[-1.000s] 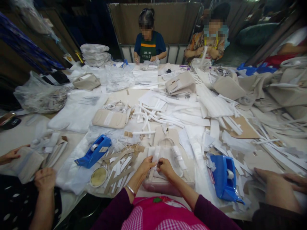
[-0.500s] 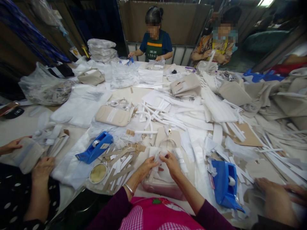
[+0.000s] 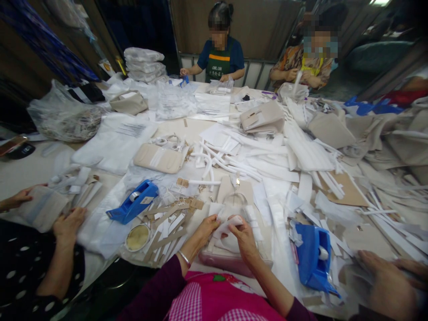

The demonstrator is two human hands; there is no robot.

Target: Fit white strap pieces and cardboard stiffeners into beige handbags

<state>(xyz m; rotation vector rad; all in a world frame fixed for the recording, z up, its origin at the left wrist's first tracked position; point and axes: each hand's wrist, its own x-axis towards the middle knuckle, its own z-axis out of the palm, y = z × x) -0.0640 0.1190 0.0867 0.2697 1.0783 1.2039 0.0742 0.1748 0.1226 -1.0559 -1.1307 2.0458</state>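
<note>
My left hand (image 3: pixel 205 229) pinches one edge of a piece of thin white wrapping paper (image 3: pixel 224 228). With closed fingers, my right hand (image 3: pixel 243 234) grips the other side of it. Both hands are just above a beige handbag (image 3: pixel 214 257), which lies on the table close to my body. White wrapping covers parts of the bag's handle (image 3: pixel 250 213). Its beige flap (image 3: pixel 244 189) with a small metal clasp points away from me. My palms and some fingertips are hidden.
Blue tape dispensers stand to the left (image 3: pixel 133 203) and right (image 3: pixel 314 254). Paper strips (image 3: pixel 169 227) and a round tin (image 3: pixel 137 237) lie left. A beige pouch (image 3: pixel 158 158) sits further back. Co-workers' hands are near at left (image 3: pixel 68 223) and right (image 3: pixel 384 272).
My hands have moved slightly apart, and my right hand has turned, with the white paper still between them. The co-worker's hands at left have shifted a little with a beige pouch.
</note>
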